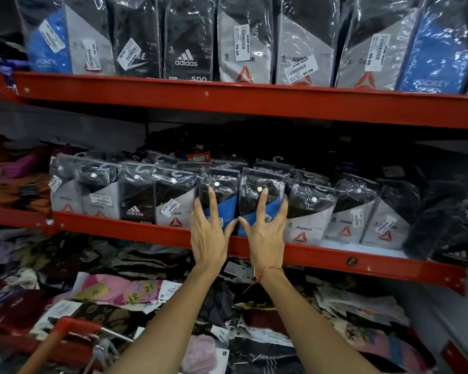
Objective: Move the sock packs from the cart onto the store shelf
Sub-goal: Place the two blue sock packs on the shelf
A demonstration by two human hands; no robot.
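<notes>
Two black-and-blue sock packs stand side by side in the row on the middle red shelf. My left hand spans the left blue pack, with fingers at its left edge and front and the thumb at its right edge. My right hand, with a red thread at the wrist, spans the right blue pack the same way. Grey Reebok packs and a black Adidas pack stand on either side. Part of the cart's red handle shows at the bottom left; what it carries is hidden.
The upper red shelf holds a full row of upright sock packs. Below the middle shelf lies a heap of mixed loose garments and packets. Folded coloured clothes are stacked at the far left. Dark packs lean at the shelf's right end.
</notes>
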